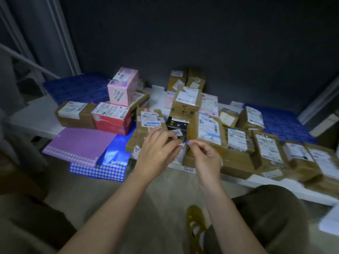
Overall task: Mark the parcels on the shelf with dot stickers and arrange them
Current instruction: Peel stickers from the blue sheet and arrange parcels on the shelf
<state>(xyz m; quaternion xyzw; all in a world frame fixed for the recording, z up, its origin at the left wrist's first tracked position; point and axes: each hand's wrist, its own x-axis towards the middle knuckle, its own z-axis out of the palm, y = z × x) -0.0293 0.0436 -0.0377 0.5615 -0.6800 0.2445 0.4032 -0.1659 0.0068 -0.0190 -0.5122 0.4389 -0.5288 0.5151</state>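
Many parcels (185, 99) crowd a low white shelf (33, 116), packed to its front edge from 12 to 3 o'clock; bare shelf shows only at 9 o'clock. Two sticker sheets, purple (80, 143) and blue (108, 162), overhang the front edge at 8 o'clock, long axes roughly along it. Left hand (157, 149) grips a small dark parcel (177, 128) at centre. Right hand (205, 158), fingers curled, pinches a blue dot sticker (187, 143) just beside the left fingertips.
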